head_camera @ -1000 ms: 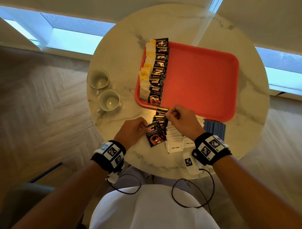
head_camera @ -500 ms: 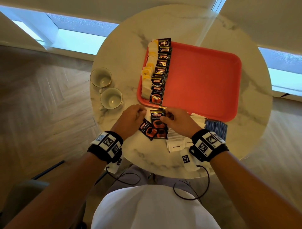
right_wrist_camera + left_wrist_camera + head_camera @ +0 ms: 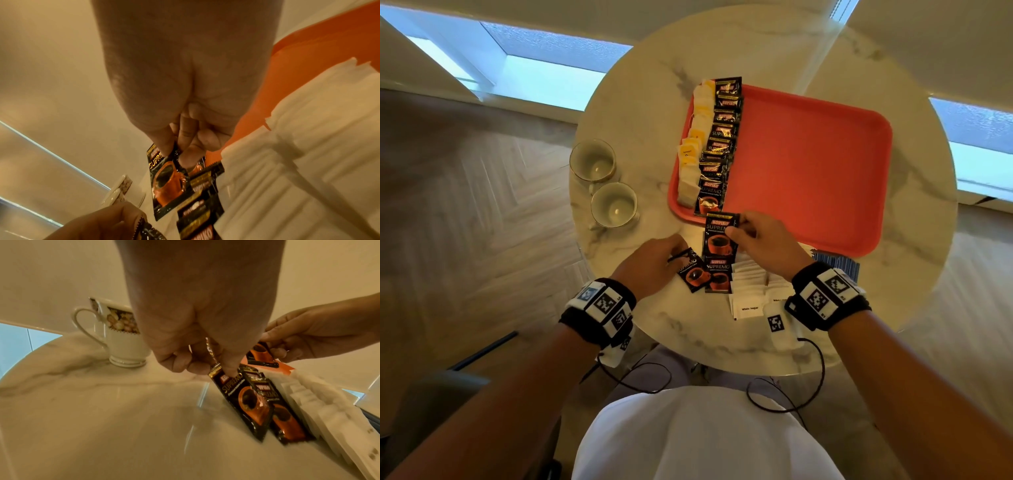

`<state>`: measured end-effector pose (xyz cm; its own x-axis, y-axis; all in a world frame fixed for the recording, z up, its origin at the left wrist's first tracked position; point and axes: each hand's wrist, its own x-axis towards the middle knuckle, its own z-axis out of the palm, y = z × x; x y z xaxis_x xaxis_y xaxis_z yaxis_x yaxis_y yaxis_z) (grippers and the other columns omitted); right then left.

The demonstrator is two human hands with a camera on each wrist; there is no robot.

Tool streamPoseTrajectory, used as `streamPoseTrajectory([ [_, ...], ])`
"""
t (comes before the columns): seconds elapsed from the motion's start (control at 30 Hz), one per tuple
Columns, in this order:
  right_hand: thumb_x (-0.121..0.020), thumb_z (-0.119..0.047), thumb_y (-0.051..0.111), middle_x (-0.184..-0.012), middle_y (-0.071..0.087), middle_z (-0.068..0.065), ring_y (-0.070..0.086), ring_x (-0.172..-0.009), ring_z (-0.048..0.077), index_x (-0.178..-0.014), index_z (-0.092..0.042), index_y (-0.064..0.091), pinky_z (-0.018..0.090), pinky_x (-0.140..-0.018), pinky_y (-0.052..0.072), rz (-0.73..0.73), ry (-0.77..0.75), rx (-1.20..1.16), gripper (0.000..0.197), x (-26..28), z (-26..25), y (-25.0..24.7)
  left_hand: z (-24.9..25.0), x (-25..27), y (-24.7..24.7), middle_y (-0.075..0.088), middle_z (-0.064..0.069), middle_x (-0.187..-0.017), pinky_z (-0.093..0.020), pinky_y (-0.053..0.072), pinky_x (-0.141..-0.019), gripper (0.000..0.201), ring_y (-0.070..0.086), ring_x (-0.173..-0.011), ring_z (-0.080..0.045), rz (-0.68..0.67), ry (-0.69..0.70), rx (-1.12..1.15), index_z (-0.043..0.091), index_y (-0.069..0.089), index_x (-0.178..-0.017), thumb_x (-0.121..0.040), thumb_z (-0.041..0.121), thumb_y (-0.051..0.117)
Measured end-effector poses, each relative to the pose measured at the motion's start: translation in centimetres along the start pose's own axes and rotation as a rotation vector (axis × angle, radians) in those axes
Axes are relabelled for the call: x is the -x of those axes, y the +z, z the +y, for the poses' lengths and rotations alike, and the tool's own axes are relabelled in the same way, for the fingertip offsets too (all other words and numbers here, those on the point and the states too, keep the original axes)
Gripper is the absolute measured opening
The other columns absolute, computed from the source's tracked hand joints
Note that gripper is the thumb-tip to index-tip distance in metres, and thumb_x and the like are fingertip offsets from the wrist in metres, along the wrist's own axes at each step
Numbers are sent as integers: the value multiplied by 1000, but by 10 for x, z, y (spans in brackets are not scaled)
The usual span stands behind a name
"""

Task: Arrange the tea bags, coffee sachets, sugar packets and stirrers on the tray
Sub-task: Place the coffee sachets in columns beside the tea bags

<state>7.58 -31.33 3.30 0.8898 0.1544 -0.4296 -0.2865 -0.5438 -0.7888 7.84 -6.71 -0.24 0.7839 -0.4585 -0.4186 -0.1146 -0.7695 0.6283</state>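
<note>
The round marble table [image 3: 640, 85] carries the red tray [image 3: 808, 164], where tea bags [image 3: 693, 161] and a row of coffee sachets [image 3: 717, 150] line its left edge. Near me on the table lie white sugar packets [image 3: 748, 284] and dark stirrers [image 3: 837, 265]. My right hand [image 3: 763, 240] pinches a coffee sachet [image 3: 719, 236] just short of the tray's near rim. My left hand [image 3: 650, 263] pinches another sachet [image 3: 690, 269] lying on the table.
</note>
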Motion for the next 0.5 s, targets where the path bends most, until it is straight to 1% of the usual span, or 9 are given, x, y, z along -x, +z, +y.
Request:
streamPoseTrajectory([
  [0.07, -100, -24, 59, -88, 70, -5, 63, -69, 2, -105, -17, 61, 10, -60, 48, 34, -16, -25, 8, -4, -4, -8, 3, -4, -7, 64, 9, -92, -34, 43, -69, 10, 54, -79, -13, 46, 50, -6, 26, 57, -105, -96, 29, 55],
  [0.13, -100, -24, 59, -87, 71, -5, 64, -68, -1, -109, -14, 63, 12, -63, 50, 79, -28, -49, 14, -9, -7, -17, 8, -9, -16, 64, 11, -92, -36, 47, -71, 15, 55, -82, -13, 116, 98, -11, 29, 59, -108, -97, 34, 52],
  [0.17, -100, -23, 58, -87, 71, -6, 65, -70, -2, -110, -14, 63, 13, -64, 51, 96, -32, -59, 15, -12, -8, -22, 13, -13, -22, 63, 11, -91, -33, 47, -72, 17, 55, -82, -12, 153, 122, -8, 28, 60, -111, -97, 33, 51],
  [0.27, -101, -23, 58, -90, 72, -8, 67, -75, -1, -115, -15, 63, 11, -66, 50, 142, -52, -71, 17, -23, -12, -39, 32, -26, -37, 63, 5, -100, -8, 37, -76, 23, 51, -84, -3, 229, 179, 20, 19, 63, -120, -100, 21, 52],
  [0.33, -101, -23, 57, -90, 71, -11, 64, -74, -6, -118, -17, 63, 7, -66, 45, 180, -61, -53, 19, -33, -14, -51, 42, -38, -44, 60, -5, -109, -9, 35, -83, 29, 50, -94, -9, 250, 189, 13, 16, 60, -128, -101, 15, 49],
  [0.37, -101, -22, 57, -92, 71, -10, 64, -76, -5, -119, -17, 63, 10, -69, 46, 200, -58, -51, 20, -38, -15, -58, 46, -45, -47, 57, -8, -112, -11, 36, -86, 31, 50, -99, -12, 248, 190, 21, 16, 59, -131, -102, 13, 48],
  [0.43, -100, -21, 57, -97, 72, -2, 67, -85, 7, -122, -15, 63, 23, -76, 51, 248, -53, -41, 24, -54, -14, -73, 54, -61, -53, 55, -9, -116, -5, 35, -87, 35, 51, -105, -13, 244, 209, 61, 16, 56, -134, -101, 9, 47],
  [0.47, -100, -21, 58, -99, 72, 1, 67, -86, 13, -123, -13, 62, 29, -76, 52, 277, -53, -24, 24, -64, -13, -81, 59, -69, -57, 56, -8, -118, -1, 35, -87, 35, 51, -106, -11, 252, 227, 76, 16, 56, -134, -101, 8, 48],
  [0.5, -99, -21, 59, -100, 71, 1, 66, -85, 14, -121, -12, 62, 30, -73, 51, 311, -51, -7, 24, -74, -12, -88, 64, -78, -61, 59, -6, -120, 0, 36, -86, 35, 53, -106, -9, 267, 235, 84, 18, 57, -133, -100, 10, 50],
])
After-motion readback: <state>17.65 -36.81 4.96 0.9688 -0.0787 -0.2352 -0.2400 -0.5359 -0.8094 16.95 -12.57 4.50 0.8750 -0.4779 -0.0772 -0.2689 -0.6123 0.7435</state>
